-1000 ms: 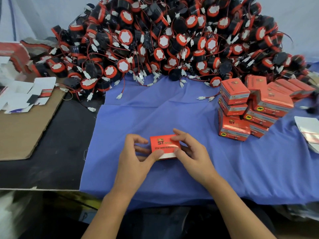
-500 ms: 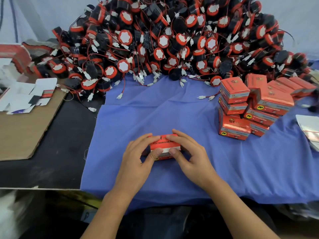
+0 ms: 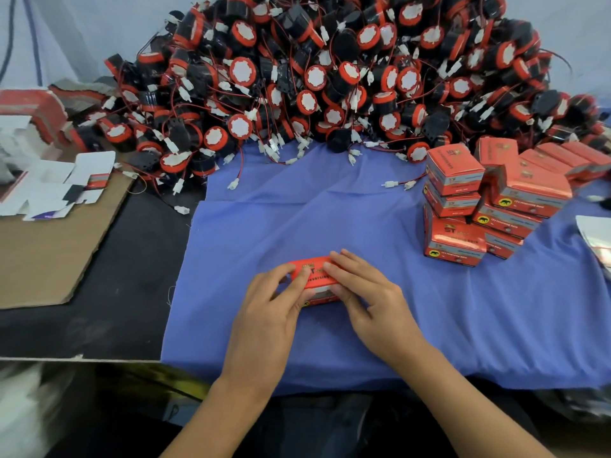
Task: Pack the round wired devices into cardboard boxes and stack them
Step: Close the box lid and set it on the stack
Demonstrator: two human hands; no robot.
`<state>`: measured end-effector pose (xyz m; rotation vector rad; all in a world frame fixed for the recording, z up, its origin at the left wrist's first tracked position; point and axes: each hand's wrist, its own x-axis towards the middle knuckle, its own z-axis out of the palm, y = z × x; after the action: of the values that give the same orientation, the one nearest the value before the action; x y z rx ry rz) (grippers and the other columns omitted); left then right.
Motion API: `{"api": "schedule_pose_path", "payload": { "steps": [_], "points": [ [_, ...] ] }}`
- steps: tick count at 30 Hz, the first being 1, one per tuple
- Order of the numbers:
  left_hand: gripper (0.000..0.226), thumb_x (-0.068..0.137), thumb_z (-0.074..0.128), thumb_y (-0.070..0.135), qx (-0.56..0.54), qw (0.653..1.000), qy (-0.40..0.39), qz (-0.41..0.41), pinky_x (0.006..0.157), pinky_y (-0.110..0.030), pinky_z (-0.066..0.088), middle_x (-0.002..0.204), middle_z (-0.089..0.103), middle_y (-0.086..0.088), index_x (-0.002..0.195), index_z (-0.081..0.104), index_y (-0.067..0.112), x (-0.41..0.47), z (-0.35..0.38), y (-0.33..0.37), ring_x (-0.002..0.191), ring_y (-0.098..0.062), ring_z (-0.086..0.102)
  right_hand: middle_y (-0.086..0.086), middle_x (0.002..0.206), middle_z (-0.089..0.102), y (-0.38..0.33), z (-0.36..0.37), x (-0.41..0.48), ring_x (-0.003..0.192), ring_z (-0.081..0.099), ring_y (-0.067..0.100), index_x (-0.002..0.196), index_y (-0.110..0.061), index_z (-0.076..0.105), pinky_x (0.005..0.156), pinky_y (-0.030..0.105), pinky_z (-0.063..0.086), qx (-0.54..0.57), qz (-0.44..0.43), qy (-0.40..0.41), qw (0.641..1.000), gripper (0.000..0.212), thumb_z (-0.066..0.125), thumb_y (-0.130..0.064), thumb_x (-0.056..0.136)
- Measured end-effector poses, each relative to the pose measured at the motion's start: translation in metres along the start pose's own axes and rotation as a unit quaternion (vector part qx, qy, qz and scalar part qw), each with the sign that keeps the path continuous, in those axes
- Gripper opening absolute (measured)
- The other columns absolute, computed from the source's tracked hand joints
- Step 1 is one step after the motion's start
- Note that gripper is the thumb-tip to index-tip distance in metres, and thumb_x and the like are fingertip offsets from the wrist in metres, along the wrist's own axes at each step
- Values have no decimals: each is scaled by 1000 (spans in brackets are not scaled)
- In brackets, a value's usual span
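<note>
orange box (image 3: 315, 280) partly covered by left hand (image 3: 264, 312) and right hand (image 3: 370, 299), device pile (image 3: 330, 77) cropped at top

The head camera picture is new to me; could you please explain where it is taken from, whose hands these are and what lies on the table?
There is no machine here. A person wears one wide-angle camera on the head, looking forward and down, so the two bare arms coming in from the bottom are the person's own.

The left hand and right hand grip one orange cardboard box between them, fingers over its top, low over a blue cloth.

Behind it is a big heap of round wired devices, black and orange with white plugs on thin wires. To the right stand closed boxes, already stacked. At far left, flat unfolded cartons lie on a brown cardboard sheet.
</note>
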<state>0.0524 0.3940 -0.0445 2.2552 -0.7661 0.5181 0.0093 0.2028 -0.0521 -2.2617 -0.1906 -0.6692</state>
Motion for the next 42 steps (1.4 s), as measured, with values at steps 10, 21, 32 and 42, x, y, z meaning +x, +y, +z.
{"api": "schedule_pose_path", "payload": {
  "steps": [10,21,32,42],
  "points": [
    [20,90,78,8,-85,996,13,-34,91,-23,49,101,68,2,109,80,14,8,-3,6,99,-16,65,2,92,73,-3,-2,-5,84,66,17,97,-8,82,83,20,52,-77,-64,157,983,10,79,-10,87],
    [12,94,67,14,-55,998,17,-14,81,-30,50,96,66,3,99,76,10,8,-1,6,91,-17,64,4,95,70,-4,-4,-3,88,65,16,100,-6,80,86,17,49,-77,-16,131,988,17,66,-14,96],
    [27,89,56,11,99,991,2,93,64,-38,61,108,67,-6,108,74,6,-6,5,6,107,-20,56,3,92,58,-7,0,-2,84,56,20,84,-4,69,78,26,47,-100,-29,88,991,6,74,-7,86],
    [29,95,72,8,-226,954,42,-191,88,-21,56,120,60,9,105,72,35,0,13,18,110,6,62,-7,107,60,-9,-6,1,99,67,7,114,-21,67,85,25,58,24,92,93,991,29,77,-14,88]
  ]
}}
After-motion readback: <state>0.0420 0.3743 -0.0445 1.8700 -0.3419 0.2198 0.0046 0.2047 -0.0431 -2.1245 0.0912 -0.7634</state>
